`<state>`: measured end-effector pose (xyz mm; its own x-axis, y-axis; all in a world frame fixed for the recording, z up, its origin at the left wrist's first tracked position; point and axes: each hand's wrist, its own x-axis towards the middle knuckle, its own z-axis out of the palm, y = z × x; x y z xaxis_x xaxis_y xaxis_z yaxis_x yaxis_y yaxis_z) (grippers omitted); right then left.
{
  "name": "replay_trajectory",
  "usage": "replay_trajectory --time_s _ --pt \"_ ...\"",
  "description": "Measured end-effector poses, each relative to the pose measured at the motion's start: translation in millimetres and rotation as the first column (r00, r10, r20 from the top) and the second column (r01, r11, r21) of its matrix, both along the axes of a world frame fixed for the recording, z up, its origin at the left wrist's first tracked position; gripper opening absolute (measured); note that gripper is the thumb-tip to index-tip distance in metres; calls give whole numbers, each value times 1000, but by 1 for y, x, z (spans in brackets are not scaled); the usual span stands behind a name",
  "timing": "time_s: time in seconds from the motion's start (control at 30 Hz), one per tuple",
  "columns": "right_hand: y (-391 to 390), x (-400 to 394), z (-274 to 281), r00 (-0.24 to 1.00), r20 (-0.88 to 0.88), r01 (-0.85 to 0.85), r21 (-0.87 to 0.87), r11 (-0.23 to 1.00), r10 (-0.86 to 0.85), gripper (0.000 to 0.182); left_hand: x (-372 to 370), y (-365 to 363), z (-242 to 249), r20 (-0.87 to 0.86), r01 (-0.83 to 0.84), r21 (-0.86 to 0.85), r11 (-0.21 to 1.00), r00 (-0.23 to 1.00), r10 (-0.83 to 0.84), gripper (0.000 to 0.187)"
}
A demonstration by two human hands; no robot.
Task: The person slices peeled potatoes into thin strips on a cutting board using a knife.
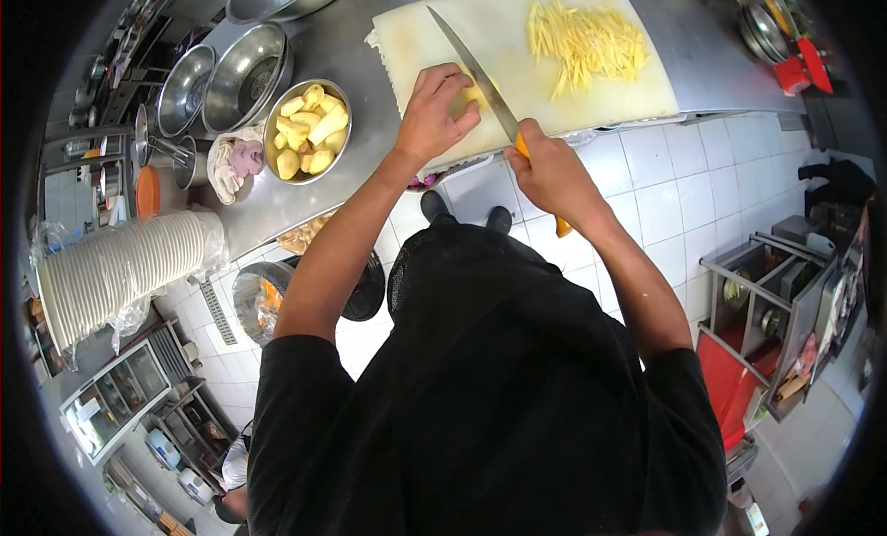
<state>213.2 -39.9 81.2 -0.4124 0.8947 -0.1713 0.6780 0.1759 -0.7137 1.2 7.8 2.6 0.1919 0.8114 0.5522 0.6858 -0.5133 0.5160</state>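
My right hand [552,176] is wrapped around the orange handle of a long kitchen knife [485,81]. The blade slants up and left across the white cutting board [416,39]. Just left of the blade, my left hand [436,113] bends its fingers over a peeled yellow piece that looks like ginger [473,94], pressing it to the board; the fingers hide part of it. Thin yellow strips [589,44] lie in a heap at the board's upper right. A steel bowl [344,157] left of my left hand holds several peeled yellow pieces [309,129].
Large steel bowls [248,79] and a bunched cloth [226,164] sit on the steel counter [346,51] at left. A long row of stacked plates [129,263] stands lower left. A bin [249,300] is on the tiled floor; a metal rack [762,305] stands at right.
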Motion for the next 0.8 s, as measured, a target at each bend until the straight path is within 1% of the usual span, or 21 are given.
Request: replay_trajectory --time_s 0.1,0.33,0.4,0.5,0.6,0.7,0.8 --pt "6 -3 -5 999 31 -36 48 998 34 26 0 0 -1 0 5 6 1000 1000 -5 31" --pt "20 -12 -2 998 37 -44 4 999 44 23 0 -1 1 21 3 -16 1000 1000 -3 32" --pt "20 -13 -3 998 43 -37 5 999 36 23 0 0 1 24 4 -24 1000 1000 -4 33" --pt "25 -13 -14 998 6 -58 47 997 58 26 0 1 0 20 4 -18 1000 1000 -3 32" --pt "26 -14 -12 999 21 -39 4 999 39 26 0 1 1 17 7 -7 1000 1000 -6 31" --pt "33 -23 -30 998 44 -43 -2 999 43 27 1 0 0 26 7 -4 1000 1000 -6 31" --pt "40 -26 -29 997 66 -37 -48 998 40 27 -1 3 2 11 3 5 1000 1000 -3 31"
